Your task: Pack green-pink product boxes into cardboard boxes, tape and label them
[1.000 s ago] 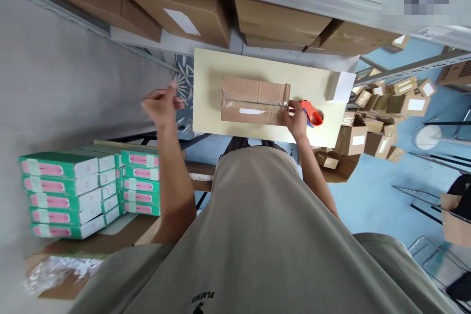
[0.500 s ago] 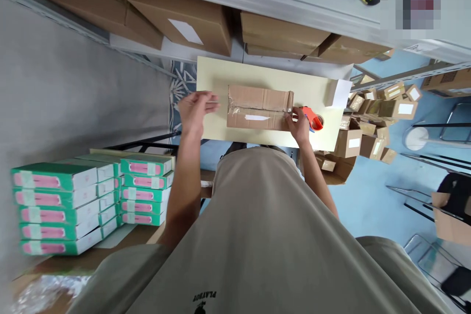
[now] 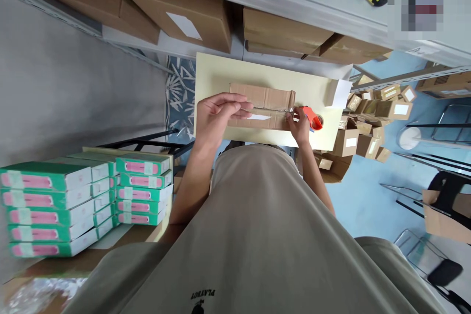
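A flat brown cardboard box (image 3: 272, 94) lies on a pale yellow board, a dark seam running lengthwise and a white label (image 3: 259, 117) on its near side. Shiny clear tape (image 3: 282, 110) glints by the seam at its right end. My left hand (image 3: 221, 117) is over the box's left end with fingers stretched out, holding nothing visible; whether it touches the cardboard I cannot tell. At the right end, my right hand (image 3: 300, 125) has its fingers closed on the box's edge by the tape. Just beyond it lies an orange tape dispenser (image 3: 313, 118).
The board (image 3: 213, 69) also bears a white box (image 3: 337, 93) at its right. Large cartons (image 3: 176, 10) fill the shelf behind. Green-and-pink boxes (image 3: 40, 181) are stacked at left. Several small cartons (image 3: 395, 108) lie on the blue floor at right.
My left hand has moved right, from beside the box to over its left end. My right hand stays at the right end, and the box lies where it was.
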The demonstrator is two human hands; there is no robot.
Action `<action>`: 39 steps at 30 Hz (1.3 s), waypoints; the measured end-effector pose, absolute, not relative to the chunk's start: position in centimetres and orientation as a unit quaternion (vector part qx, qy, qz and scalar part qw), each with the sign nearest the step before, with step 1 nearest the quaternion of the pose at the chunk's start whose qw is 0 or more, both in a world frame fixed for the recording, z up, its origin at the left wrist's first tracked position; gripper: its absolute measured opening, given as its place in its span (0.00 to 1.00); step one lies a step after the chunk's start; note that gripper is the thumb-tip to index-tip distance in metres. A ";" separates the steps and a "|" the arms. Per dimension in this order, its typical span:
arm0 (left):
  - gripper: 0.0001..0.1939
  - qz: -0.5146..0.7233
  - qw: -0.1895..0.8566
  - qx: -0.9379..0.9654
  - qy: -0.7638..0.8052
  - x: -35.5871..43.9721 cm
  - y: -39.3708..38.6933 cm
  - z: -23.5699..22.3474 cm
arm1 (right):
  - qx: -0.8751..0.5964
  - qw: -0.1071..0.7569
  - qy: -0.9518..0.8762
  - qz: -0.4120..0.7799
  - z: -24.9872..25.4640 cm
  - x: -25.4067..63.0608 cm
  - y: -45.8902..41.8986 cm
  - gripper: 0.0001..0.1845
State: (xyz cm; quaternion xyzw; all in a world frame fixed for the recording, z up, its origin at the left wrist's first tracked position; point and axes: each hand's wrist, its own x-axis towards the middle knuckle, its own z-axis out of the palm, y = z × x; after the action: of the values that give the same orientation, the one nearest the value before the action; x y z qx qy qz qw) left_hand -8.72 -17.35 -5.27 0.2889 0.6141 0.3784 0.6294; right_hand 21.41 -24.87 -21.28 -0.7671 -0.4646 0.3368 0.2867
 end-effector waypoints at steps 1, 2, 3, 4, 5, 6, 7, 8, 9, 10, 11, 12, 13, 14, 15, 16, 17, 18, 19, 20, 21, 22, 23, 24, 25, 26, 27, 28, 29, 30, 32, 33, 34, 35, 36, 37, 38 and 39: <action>0.07 0.380 0.632 0.295 0.608 -8.6 -17.4 -4.8 | -0.766 0.286 -0.467 0.336 -21.3 21.4 -24.9 0.30; 0.08 0.381 0.634 0.302 0.602 -8.5 -17.4 -4.2 | -0.766 0.286 -0.469 0.335 -21.4 21.4 -24.9 0.30; 0.08 0.381 0.636 0.310 0.596 -8.4 -17.4 -3.7 | -0.765 0.285 -0.470 0.334 -21.4 21.4 -24.9 0.30; 0.09 0.381 0.637 0.317 0.590 -8.3 -17.4 -3.3 | -0.765 0.283 -0.471 0.334 -21.4 21.4 -24.9 0.31; 0.10 0.381 0.639 0.321 0.586 -8.2 -17.4 -3.1 | -0.766 0.281 -0.472 0.335 -21.5 21.4 -24.9 0.31; 0.10 0.380 0.641 0.322 0.585 -8.1 -17.5 -3.0 | -0.766 0.279 -0.472 0.335 -21.5 21.4 -24.9 0.31; 0.09 0.378 0.642 0.321 0.585 -8.0 -17.6 -3.1 | -0.767 0.277 -0.473 0.334 -21.5 21.5 -24.9 0.31; 0.09 0.377 0.641 0.316 0.589 -8.0 -17.7 -3.4 | -0.767 0.277 -0.474 0.333 -21.5 21.5 -24.9 0.31; 0.09 0.376 0.639 0.309 0.596 -8.1 -17.9 -3.8 | -0.766 0.278 -0.476 0.331 -21.5 21.5 -25.0 0.32; 0.09 0.376 0.635 0.301 0.604 -8.2 -18.1 -4.4 | -0.766 0.279 -0.477 0.329 -21.5 21.5 -25.0 0.32; 0.09 0.375 0.631 0.294 0.612 -8.3 -18.3 -5.0 | -0.765 0.279 -0.479 0.327 -21.6 21.5 -25.0 0.32; 0.09 0.375 0.627 0.288 0.619 -8.4 -18.5 -5.6 | -0.765 0.279 -0.481 0.326 -21.6 21.5 -25.0 0.32; 0.09 0.375 0.624 0.284 0.624 -8.5 -18.7 -6.2 | -0.764 0.279 -0.481 0.326 -21.6 21.6 -25.0 0.31; 0.09 0.374 0.622 0.281 0.628 -8.5 -18.8 -6.5 | -0.764 0.279 -0.481 0.327 -21.6 21.6 -25.0 0.30; 0.09 0.373 0.622 0.279 0.629 -8.5 -18.9 -6.7 | -0.764 0.279 -0.481 0.328 -21.6 21.6 -25.1 0.30; 0.09 0.373 0.622 0.277 0.630 -8.5 -19.0 -6.7 | -0.763 0.280 -0.480 0.329 -21.7 21.6 -25.1 0.29; 0.10 0.374 0.623 0.276 0.629 -8.4 -19.0 -6.6 | -0.763 0.281 -0.479 0.330 -21.7 21.6 -25.1 0.28; 0.10 0.375 0.625 0.276 0.626 -8.2 -19.0 -6.3 | -0.763 0.282 -0.478 0.330 -21.7 21.6 -25.1 0.28; 0.10 0.376 0.628 0.278 0.622 -8.1 -19.0 -6.0 | -0.763 0.283 -0.477 0.331 -21.7 21.6 -25.1 0.28; 0.10 0.376 0.632 0.281 0.617 -7.9 -19.0 -5.7 | -0.763 0.283 -0.477 0.332 -21.6 21.6 -25.1 0.28; 0.10 0.375 0.636 0.283 0.613 -7.7 -19.0 -5.4 | -0.763 0.281 -0.477 0.333 -21.6 21.6 -25.1 0.28; 0.10 0.373 0.639 0.284 0.610 -7.6 -19.0 -5.2 | -0.763 0.279 -0.477 0.336 -21.6 21.6 -25.0 0.28; 0.09 0.371 0.640 0.285 0.609 -7.5 -19.0 -5.1 | -0.762 0.278 -0.477 0.337 -21.5 21.6 -25.0 0.28; 0.09 0.371 0.639 0.285 0.611 -7.5 -19.1 -5.0 | -0.762 0.278 -0.477 0.340 -21.5 21.6 -25.0 0.28; 0.09 0.371 0.636 0.285 0.613 -7.5 -19.1 -5.0 | -0.761 0.279 -0.476 0.342 -21.4 21.6 -25.0 0.28; 0.08 0.372 0.633 0.285 0.616 -7.5 -19.2 -5.0 | -0.760 0.281 -0.475 0.343 -21.4 21.6 -25.0 0.28; 0.08 0.373 0.631 0.287 0.617 -7.5 -19.3 -5.0 | -0.759 0.283 -0.475 0.344 -21.4 21.6 -25.0 0.28; 0.08 0.373 0.630 0.289 0.617 -7.5 -19.3 -4.9 | -0.759 0.284 -0.474 0.345 -21.4 21.6 -25.0 0.28; 0.08 0.373 0.632 0.293 0.613 -7.5 -19.3 -4.6 | -0.759 0.285 -0.474 0.345 -21.5 21.6 -25.0 0.28; 0.08 0.372 0.634 0.299 0.608 -7.4 -19.3 -4.3 | -0.759 0.284 -0.474 0.344 -21.5 21.6 -25.0 0.29; 0.10 0.373 0.638 0.316 0.595 -7.3 -19.2 -3.6 | -0.759 0.284 -0.475 0.342 -21.6 21.6 -25.0 0.29; 0.12 0.376 0.640 0.324 0.587 -7.2 -19.2 -3.2 | -0.759 0.285 -0.477 0.340 -21.7 21.6 -25.1 0.29; 0.13 0.380 0.641 0.331 0.580 -7.1 -19.1 -2.9 | -0.757 0.287 -0.478 0.339 -21.8 21.6 -25.1 0.29; 0.15 0.385 0.643 0.336 0.570 -7.0 -19.1 -2.7 | -0.756 0.290 -0.480 0.337 -21.9 21.6 -25.2 0.29; 0.16 0.390 0.647 0.341 0.559 -7.0 -19.0 -2.6 | -0.754 0.293 -0.483 0.335 -22.0 21.6 -25.2 0.29; 0.16 0.395 0.653 0.345 0.546 -6.9 -19.0 -2.5 | -0.753 0.295 -0.485 0.333 -22.0 21.7 -25.2 0.29; 0.16 0.399 0.659 0.349 0.534 -6.9 -18.9 -2.5 | -0.752 0.297 -0.486 0.331 -22.1 21.7 -25.3 0.29; 0.16 0.402 0.663 0.352 0.524 -6.9 -18.9 -2.6 | -0.752 0.297 -0.488 0.330 -22.1 21.7 -25.3 0.29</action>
State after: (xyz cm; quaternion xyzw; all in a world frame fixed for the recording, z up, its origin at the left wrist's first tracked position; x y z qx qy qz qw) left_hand -6.94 -18.92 -2.57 0.3525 0.5242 0.4021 0.6628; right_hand 21.69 -25.30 -22.10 -0.7517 -0.4876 0.3296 0.2975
